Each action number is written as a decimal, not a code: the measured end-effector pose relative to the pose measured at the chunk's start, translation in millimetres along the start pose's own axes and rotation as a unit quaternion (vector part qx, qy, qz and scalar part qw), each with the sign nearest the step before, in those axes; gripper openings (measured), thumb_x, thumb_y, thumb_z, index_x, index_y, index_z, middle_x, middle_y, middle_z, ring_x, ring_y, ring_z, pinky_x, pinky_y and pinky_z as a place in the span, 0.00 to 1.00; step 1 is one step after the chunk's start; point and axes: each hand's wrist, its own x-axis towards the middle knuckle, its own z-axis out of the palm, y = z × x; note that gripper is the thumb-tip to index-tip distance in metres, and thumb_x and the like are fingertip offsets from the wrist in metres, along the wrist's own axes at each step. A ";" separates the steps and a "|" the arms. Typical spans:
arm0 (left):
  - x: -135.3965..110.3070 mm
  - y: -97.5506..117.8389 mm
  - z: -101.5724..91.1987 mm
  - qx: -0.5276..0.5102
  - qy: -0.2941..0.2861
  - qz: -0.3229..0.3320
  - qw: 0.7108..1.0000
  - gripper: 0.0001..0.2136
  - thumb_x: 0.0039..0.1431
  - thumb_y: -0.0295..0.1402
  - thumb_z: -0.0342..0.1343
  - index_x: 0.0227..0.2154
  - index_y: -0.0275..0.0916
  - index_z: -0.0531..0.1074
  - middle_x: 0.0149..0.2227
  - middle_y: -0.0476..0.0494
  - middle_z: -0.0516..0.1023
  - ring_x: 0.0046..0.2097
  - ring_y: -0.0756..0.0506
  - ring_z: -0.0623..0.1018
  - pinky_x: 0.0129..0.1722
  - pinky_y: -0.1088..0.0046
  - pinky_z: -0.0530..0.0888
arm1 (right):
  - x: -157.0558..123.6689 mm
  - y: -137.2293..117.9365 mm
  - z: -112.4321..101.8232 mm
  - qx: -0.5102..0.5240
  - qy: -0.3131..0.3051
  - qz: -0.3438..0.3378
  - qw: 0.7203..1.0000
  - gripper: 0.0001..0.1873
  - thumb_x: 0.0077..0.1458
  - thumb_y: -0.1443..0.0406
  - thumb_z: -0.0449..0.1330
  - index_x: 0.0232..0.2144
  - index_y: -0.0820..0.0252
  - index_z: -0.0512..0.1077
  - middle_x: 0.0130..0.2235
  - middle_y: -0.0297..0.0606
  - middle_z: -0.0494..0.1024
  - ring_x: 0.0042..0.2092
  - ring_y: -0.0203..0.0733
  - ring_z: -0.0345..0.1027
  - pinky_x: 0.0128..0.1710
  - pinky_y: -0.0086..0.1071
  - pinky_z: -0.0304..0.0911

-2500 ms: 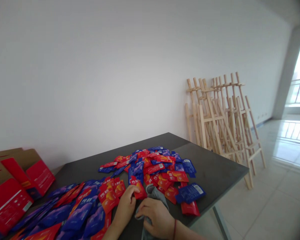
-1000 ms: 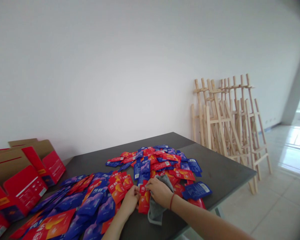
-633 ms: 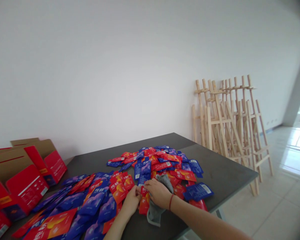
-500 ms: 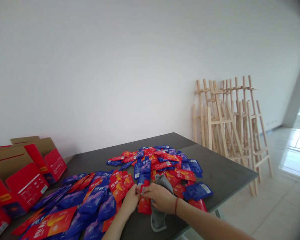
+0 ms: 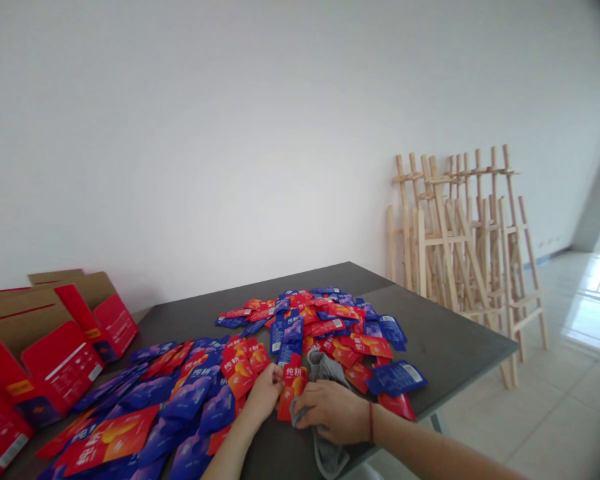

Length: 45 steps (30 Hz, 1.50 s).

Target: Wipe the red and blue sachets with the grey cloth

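A red pouch (image 5: 293, 381) with an orange picture and white lettering lies face up on the dark table, at the near edge of a loose heap. Its left edge is pinched by my left hand (image 5: 266, 392), whose fingertips are closed together there. My right hand (image 5: 333, 410) grips a grey cloth (image 5: 325, 365) and presses part of it against the pouch's lower right side. The rest of the cloth spreads above the hand and hangs below it toward the table edge. On the right, a blue pouch (image 5: 397, 379) lies back side up.
Red and blue pouches form a heap (image 5: 325, 310) farther back and a denser pile (image 5: 180, 400) on the left. Open red cartons (image 5: 60, 367) stand at the far left. Wooden easels (image 5: 450, 233) lean by the white wall, beyond the table's right edge (image 5: 473, 387).
My right hand and the cloth have moved right and downward, uncovering more of the red pouch's front. My left hand stays at the pouch's left edge. The view has shifted slightly.
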 end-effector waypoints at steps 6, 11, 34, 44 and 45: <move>1.1 0.8 2.1 -0.001 -0.005 -0.010 1.000 0.05 0.53 0.30 0.54 0.30 0.43 0.61 0.25 0.57 0.68 0.25 0.49 0.71 0.24 0.76 0.66 | -7.4 1.5 -6.2 -0.024 -0.004 0.127 0.992 0.16 0.51 0.70 0.56 0.42 0.58 0.75 0.48 0.39 0.76 0.49 0.45 0.65 0.53 0.37 0.57; 0.3 2.5 0.7 0.014 0.011 0.006 1.000 0.06 0.51 0.26 0.54 0.28 0.43 0.62 0.25 0.57 0.69 0.29 0.49 0.72 0.31 0.75 0.68 | 15.5 5.8 -1.3 -0.041 0.039 0.226 0.972 0.17 0.52 0.72 0.54 0.44 0.62 0.75 0.48 0.43 0.75 0.50 0.47 0.64 0.55 0.38 0.56; -2.6 1.9 -1.3 0.042 0.015 0.014 0.999 0.09 0.49 0.31 0.60 0.28 0.44 0.63 0.25 0.56 0.71 0.32 0.47 0.73 0.33 0.74 0.67 | 42.3 20.0 6.2 -0.097 0.028 0.320 0.942 0.14 0.55 0.73 0.51 0.39 0.67 0.75 0.44 0.50 0.75 0.48 0.51 0.65 0.46 0.39 0.62; -1.4 6.3 -2.8 0.080 0.029 0.046 0.995 0.05 0.52 0.26 0.54 0.29 0.42 0.65 0.25 0.55 0.71 0.34 0.46 0.74 0.36 0.74 0.66 | 22.7 6.8 5.7 -0.084 0.014 0.150 0.985 0.22 0.53 0.68 0.57 0.52 0.59 0.69 0.54 0.42 0.70 0.53 0.48 0.61 0.52 0.38 0.59; -1.7 6.3 -2.3 0.085 0.029 0.047 0.995 0.04 0.52 0.27 0.54 0.29 0.42 0.65 0.24 0.55 0.70 0.34 0.46 0.74 0.35 0.74 0.65 | 23.9 8.0 5.9 -0.083 0.016 0.157 0.984 0.21 0.53 0.69 0.56 0.51 0.59 0.69 0.54 0.42 0.71 0.53 0.48 0.62 0.52 0.38 0.59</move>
